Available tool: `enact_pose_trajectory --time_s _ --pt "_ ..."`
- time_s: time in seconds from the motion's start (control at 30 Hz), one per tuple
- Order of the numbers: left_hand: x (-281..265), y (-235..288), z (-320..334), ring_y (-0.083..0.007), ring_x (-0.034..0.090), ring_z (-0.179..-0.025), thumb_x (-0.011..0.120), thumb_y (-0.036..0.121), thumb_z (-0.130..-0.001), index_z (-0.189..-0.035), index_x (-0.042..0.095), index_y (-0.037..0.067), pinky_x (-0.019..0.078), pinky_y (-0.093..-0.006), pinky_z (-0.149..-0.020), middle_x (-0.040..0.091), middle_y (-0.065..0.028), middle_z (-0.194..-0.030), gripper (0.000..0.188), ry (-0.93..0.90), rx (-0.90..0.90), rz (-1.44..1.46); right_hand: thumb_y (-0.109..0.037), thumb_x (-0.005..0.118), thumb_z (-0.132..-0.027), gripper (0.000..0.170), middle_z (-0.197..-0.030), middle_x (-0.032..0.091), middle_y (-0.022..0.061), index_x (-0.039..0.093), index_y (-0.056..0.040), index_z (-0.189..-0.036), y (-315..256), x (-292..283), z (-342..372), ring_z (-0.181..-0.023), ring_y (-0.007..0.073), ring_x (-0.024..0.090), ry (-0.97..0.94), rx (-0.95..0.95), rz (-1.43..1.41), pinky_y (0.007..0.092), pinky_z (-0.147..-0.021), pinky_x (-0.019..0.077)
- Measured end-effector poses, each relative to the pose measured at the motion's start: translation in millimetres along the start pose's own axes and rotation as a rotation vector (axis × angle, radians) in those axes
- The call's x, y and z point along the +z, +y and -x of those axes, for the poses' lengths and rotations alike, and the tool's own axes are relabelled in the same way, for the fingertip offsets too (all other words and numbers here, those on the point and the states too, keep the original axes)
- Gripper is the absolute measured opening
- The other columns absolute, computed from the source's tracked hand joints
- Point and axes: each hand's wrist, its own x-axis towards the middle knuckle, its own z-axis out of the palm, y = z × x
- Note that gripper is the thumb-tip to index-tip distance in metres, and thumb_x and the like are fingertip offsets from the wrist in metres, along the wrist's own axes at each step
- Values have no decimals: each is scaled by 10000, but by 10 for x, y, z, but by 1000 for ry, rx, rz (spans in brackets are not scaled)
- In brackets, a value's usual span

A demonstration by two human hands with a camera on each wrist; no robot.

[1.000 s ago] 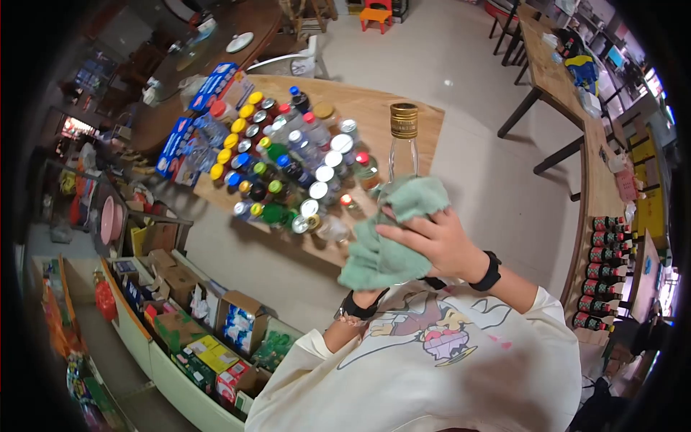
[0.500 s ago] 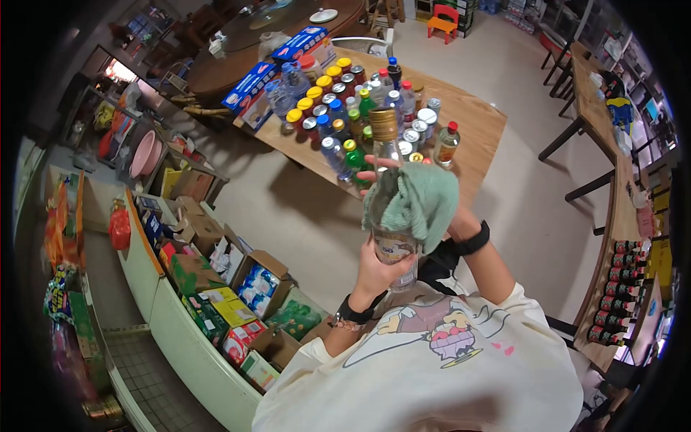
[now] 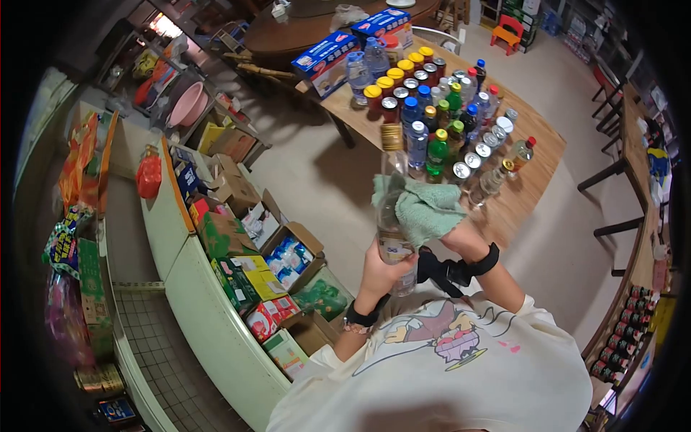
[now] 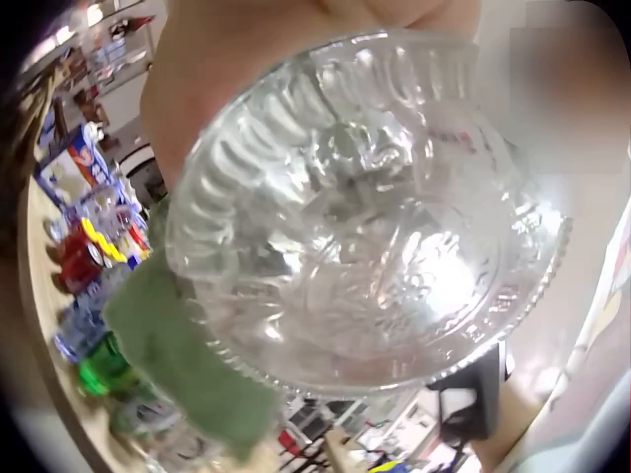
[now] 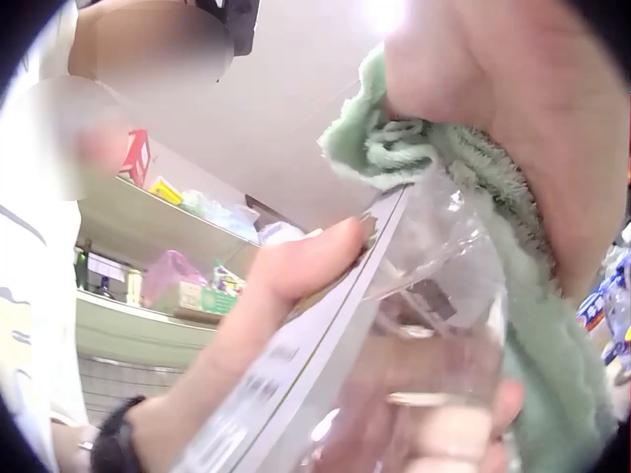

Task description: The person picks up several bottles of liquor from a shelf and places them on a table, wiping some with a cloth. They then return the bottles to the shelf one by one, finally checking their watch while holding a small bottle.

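My left hand (image 3: 381, 270) grips a clear glass bottle (image 3: 396, 245) around its labelled lower body. The bottle stands upright before my chest, its gold cap (image 3: 391, 137) on top. In the left wrist view the ribbed bottle base (image 4: 365, 227) fills the middle. My right hand (image 3: 465, 241) holds a green cloth (image 3: 430, 210) against the bottle's right side; the cloth covers most of its fingers. The right wrist view shows the cloth (image 5: 552, 374) pressed along the glass, with my left thumb (image 5: 325, 251) across the label.
Beyond the hands, a wooden table (image 3: 536, 144) bears rows of bottles, cans and yellow-lidded jars (image 3: 396, 74), with blue boxes (image 3: 327, 61) at its far left. On the left, a pale green counter (image 3: 223, 309) holds open cartons (image 3: 291, 252). Dark-capped bottles (image 3: 626, 331) line the right side.
The cloth was wrapped over the bottle by both hands; the left hand now shows around the lower body, and the cloth has slid to the right side. The head view has turned left.
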Motion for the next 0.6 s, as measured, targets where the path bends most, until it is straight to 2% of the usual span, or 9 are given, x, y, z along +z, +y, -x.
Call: enact_pose_trajectory --time_s 0.1,0.13,0.2,0.27,0.33,0.37,0.4,0.47,0.6 --pt "-43 147 -185 -274 643 -817 766 260 -688 -1137 467 16 510 -366 -722 639 -140 -950 592 201 44 -370 -127 659 -826 420 -1180 541 84 504 -16 -1200 -34 -76 -416 -1052 154 512 -109 -147 590 287 -897 429" --pt "-94 147 -263 -330 644 -838 777 276 -671 -1152 458 26 508 -393 -725 636 -174 -965 629 350 43 -659 -127 659 -826 420 -1180 541 84 504 -16 -1200 106 -71 -571 -1052 154 512 -120 -146 583 287 -897 429" --pt "-301 30 -470 -399 617 -878 797 305 -631 -1179 441 50 503 -422 -732 623 -206 -976 702 417 66 -738 -138 671 -811 479 -1163 532 88 461 -27 -1227 402 4 -848 -1069 173 501 113 -468 589 291 -929 400" --pt "-526 74 -693 -384 622 -881 795 302 -630 -1182 438 45 505 -416 -735 626 -198 -983 705 399 -26 -761 -147 670 -811 493 -1148 521 86 434 -43 -1231 437 77 -1176 -1086 188 488 114 -270 286 294 -960 369" --pt "-711 113 -877 -339 642 -856 794 267 -638 -1160 454 26 503 -391 -744 630 -186 -969 668 353 -44 -693 -151 671 -817 475 -1147 525 81 434 -50 -1216 533 44 -1571 -1056 185 505 80 -428 546 297 -923 402" --pt "-789 95 -940 -293 643 -845 791 247 -647 -1149 462 17 501 -373 -753 634 -165 -964 643 288 -33 -555 -134 660 -832 394 -1111 557 59 484 -56 -1177 434 137 -1699 -987 166 546 133 -140 258 291 -858 454" --pt "-864 101 -1003 -247 644 -835 789 228 -656 -1137 471 8 498 -355 -761 637 -145 -959 618 225 -19 -416 -134 660 -832 394 -1111 557 59 484 -56 -1177 429 130 -1878 -987 166 546 131 -137 239 291 -858 454" --pt "-961 207 -1105 -124 586 -818 784 215 -667 -1111 498 -8 485 -279 -736 608 -77 -966 573 124 -145 -58 -116 651 -840 303 -1058 591 44 546 -55 -1118 433 45 -2256 -920 136 575 -219 176 -309 279 -798 495" --pt "-1284 207 -1302 -172 593 -927 766 236 -680 -1197 461 -1 477 -314 -825 603 -104 -1041 645 -51 -296 203 -156 587 -888 163 -985 633 47 599 -63 -1022 380 60 -2849 -848 136 616 -497 204 -477 283 -743 529"
